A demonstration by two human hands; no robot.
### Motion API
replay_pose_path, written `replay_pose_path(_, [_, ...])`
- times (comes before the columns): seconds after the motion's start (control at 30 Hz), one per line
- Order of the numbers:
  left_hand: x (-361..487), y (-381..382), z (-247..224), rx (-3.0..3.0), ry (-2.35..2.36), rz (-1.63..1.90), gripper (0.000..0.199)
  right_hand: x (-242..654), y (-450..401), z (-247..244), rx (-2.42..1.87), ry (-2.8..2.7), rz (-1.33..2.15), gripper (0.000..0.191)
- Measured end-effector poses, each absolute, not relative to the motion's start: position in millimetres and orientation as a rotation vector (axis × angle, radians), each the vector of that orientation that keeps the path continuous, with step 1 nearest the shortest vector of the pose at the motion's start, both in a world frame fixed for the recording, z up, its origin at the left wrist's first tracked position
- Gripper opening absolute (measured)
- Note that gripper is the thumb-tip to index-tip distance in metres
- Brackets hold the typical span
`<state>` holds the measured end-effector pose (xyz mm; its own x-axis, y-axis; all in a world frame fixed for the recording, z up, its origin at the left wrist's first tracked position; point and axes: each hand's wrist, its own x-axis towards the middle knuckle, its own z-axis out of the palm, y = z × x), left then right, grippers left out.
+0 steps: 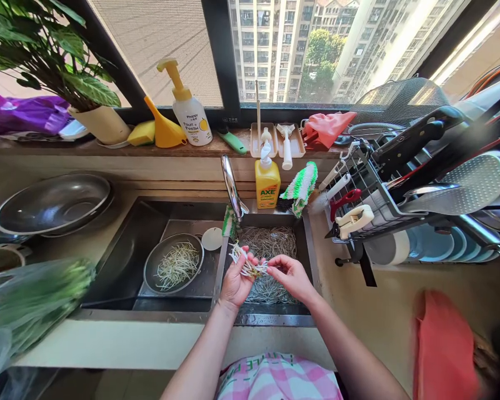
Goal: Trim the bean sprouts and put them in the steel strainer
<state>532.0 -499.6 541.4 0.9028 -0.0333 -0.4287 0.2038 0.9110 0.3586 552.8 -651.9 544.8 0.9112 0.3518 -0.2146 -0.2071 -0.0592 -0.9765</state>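
My left hand is closed around a small bunch of bean sprouts, their pale stems sticking out on both sides. Thumb and fingers of my right hand pinch at the right end of that same bunch. Both hands are above the smaller right sink basin, where many more bean sprouts lie, apparently in water. In the larger left basin stands a round metal bowl holding a heap of sprouts.
A chrome faucet rises behind the basins beside a yellow detergent bottle. To the right stands a utensil rack with knives and a skimmer. Bagged green vegetables and a large metal bowl sit at the left.
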Motion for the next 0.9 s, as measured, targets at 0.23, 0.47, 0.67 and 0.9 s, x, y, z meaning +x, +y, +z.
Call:
replay_pose_path(0.23, [531.5,-499.4,536.1,0.450,0.465,-0.172,0.019,564.4,-651.2,543.6,-1.789,-0.256,0.507,0.008])
replay_pose_path(0.47, [532.0,-497.1,533.5,0.326,0.461,-0.209,0.018,570.6,-651.9,549.9,-1.452,-0.057,0.870,0.019])
replay_pose_path(0.67, [533.4,-498.1,533.7,0.295,0.433,-0.224,0.018,570.4,-652.0,545.5,-1.416,0.009,0.865,0.022])
replay_pose_path(0.9, [534.3,-498.1,532.8,0.302,0.437,-0.249,0.017,569.3,-652.3,538.4,-1.537,-0.049,0.825,0.018])
